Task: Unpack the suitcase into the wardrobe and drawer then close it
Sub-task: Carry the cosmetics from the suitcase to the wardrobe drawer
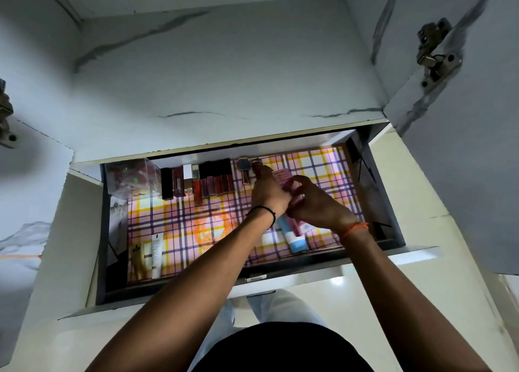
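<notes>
The wardrobe drawer [168, 290] is pulled out, lined with pink, yellow and purple checked paper. A row of lipsticks and lip glosses [209, 180] stands along its back wall. My left hand [268, 193] reaches to the right end of that row and pinches a small dark red tube [257, 165] beside a round-capped bottle [243, 169]. My right hand [316, 205] hovers just right of it and grips a bundle of cosmetics: a pink box [282, 177], a pink tube and a blue-and-white tube [295, 239]. The suitcase is out of view.
A clear plastic box [132, 176] sits in the drawer's back left corner. Two cream tubes [148, 255] lie at the front left. The wardrobe shelf [224, 76] above is bare marble-patterned board. Open doors with metal hinges [435, 54] flank both sides.
</notes>
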